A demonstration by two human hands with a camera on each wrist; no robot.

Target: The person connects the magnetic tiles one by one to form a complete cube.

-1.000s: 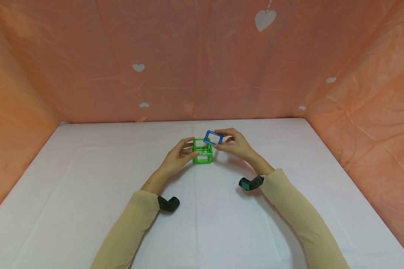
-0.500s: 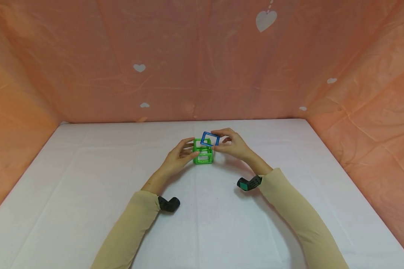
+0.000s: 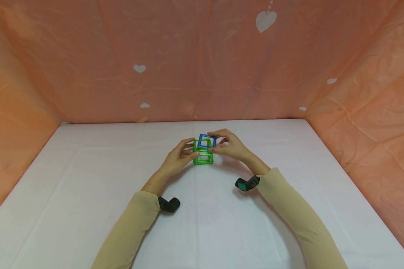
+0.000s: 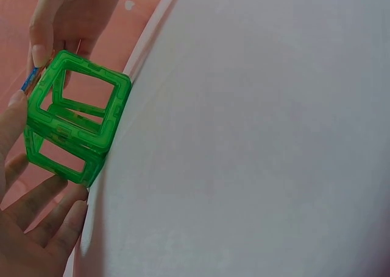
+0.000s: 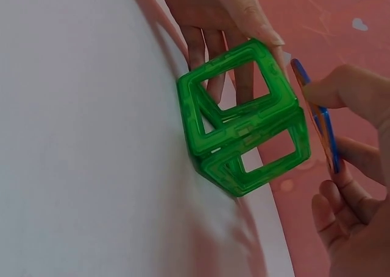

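A cube built of green magnetic tiles (image 3: pixel 204 162) stands on the white table, its frames see-through. My left hand (image 3: pixel 175 161) holds it from the left, thumb at the near side and fingers at the far side. Between thumb and fingers my right hand (image 3: pixel 234 147) pinches a blue square magnetic tile (image 3: pixel 199 141) by its right edge. In the head view this tile overlaps the cube's upper part. The right wrist view shows the blue tile (image 5: pixel 324 122) edge-on, with a small gap between it and the green cube (image 5: pixel 244 133).
The white cloth-covered table (image 3: pixel 87 164) reaches back to an orange curtain (image 3: pixel 202 67) with pale hearts. More orange curtain (image 3: pixel 366 123) hangs along the right side. A black wrist camera (image 3: pixel 169 204) sits at the left cuff and another black camera (image 3: pixel 247 184) at the right.
My right hand has moved left and slightly down, bringing the blue tile from the cube's upper right to over its upper part. The left hand and the cube stay put.
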